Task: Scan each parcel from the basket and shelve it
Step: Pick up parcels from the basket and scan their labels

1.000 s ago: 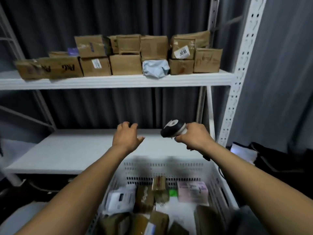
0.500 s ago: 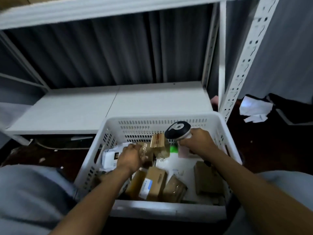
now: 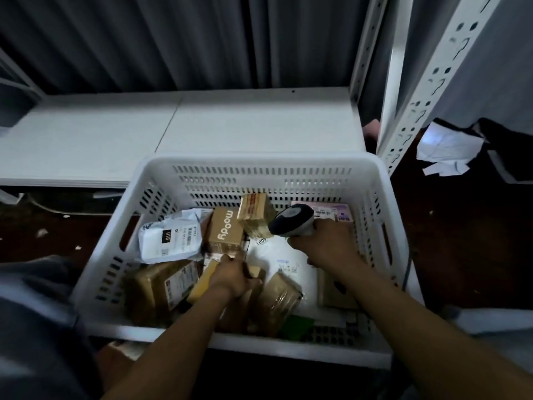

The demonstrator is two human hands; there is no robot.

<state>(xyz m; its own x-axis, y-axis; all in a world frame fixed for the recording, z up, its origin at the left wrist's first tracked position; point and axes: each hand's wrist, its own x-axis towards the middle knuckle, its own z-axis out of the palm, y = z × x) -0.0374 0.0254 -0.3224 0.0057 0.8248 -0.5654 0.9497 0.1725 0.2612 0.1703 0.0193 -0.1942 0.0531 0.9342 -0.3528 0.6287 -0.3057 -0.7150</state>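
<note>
Basket: we see a white slotted basket [image 3: 259, 180] on the floor in front of the low white shelf [image 3: 230, 122], holding a jumble of parcels.
Left hand: our left hand [image 3: 233, 277] is down in the middle of the basket, fingers curled around the top edge of a small brown box [image 3: 202, 284] that sits tilted among the others.
Box and grip: the box lies under and to the left of the palm; the knuckles hide how much of it is pinched.
Right hand: our right hand [image 3: 323, 243] is wrapped tight around the handle of the scanner [image 3: 291, 220], whose dark head points left over the parcels.
Neighbours: a brown box printed "moody" [image 3: 225, 230] stands just beyond the left hand, a white mailer bag [image 3: 170, 238] to its left, a pink parcel [image 3: 331, 212] behind the scanner.
Floor: crumpled white paper [image 3: 447, 151] lies right of the shelf post [image 3: 432, 79].
</note>
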